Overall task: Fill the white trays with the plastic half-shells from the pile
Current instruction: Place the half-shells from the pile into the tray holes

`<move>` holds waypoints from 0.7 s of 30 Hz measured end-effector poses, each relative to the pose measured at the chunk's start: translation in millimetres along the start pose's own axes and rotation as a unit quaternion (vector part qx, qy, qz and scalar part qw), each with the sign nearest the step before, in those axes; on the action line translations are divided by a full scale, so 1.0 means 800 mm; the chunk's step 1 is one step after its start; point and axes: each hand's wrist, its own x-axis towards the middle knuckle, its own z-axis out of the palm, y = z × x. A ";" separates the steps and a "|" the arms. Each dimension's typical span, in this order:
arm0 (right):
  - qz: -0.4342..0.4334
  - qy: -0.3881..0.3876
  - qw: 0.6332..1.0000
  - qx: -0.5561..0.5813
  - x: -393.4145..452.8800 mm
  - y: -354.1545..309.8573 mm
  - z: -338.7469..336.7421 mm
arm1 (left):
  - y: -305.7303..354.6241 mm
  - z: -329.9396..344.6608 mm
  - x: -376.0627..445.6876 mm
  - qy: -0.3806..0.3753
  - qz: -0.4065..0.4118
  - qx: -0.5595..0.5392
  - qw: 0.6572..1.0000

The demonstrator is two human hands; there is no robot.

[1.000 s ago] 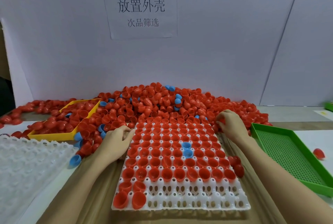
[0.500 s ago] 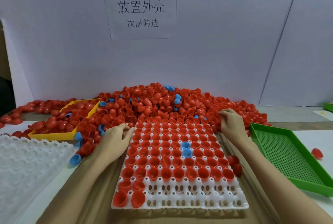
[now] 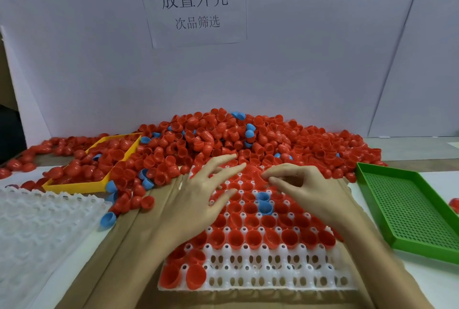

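Your left hand (image 3: 198, 199) lies flat over the far left part of the white tray (image 3: 273, 276), fingers spread apart and stretched toward the pile of half-shells (image 3: 223, 139), clamped on nothing you can see. Your right hand (image 3: 305, 192) is just beside it over the far middle of the tray, fingers curled loosely with thumb and forefinger drawn close; whether they pinch a shell is too blurred to tell. The tray sits on brown cardboard (image 3: 119, 259) right in front of you, its far edge touching the foot of the pile. Most of its pockets hold red shells (image 3: 253, 236) with their open sides up, and two blue shells (image 3: 263, 202) sit among them near the middle. The two nearest rows are mostly bare white pockets, save for two larger red shells (image 3: 183, 276) at the near left corner. The pile itself is heaped against the white wall at the far side, mostly red with a few blue pieces scattered in it. On the left, a yellow tray (image 3: 74, 186) lies half buried in shells, and nearer to you a stack of clear empty trays (image 3: 37, 229) rests at the left edge. On the right stands a green perforated tray (image 3: 407, 209), with one red shell (image 3: 454, 203) just beyond its right side. A paper sign (image 3: 196, 5) with printed characters hangs on the wall above the pile.
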 end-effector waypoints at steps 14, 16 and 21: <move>-0.067 -0.092 0.993 0.020 -0.001 0.016 0.022 | 0.018 0.011 -0.003 -0.024 -0.064 -0.137 0.988; -0.063 -0.100 0.992 0.046 -0.002 0.016 0.023 | 0.018 0.012 -0.004 -0.013 -0.070 -0.147 0.987; -0.038 -0.034 0.992 0.112 -0.007 0.009 0.026 | 0.018 0.005 -0.003 0.050 -0.044 -0.145 0.987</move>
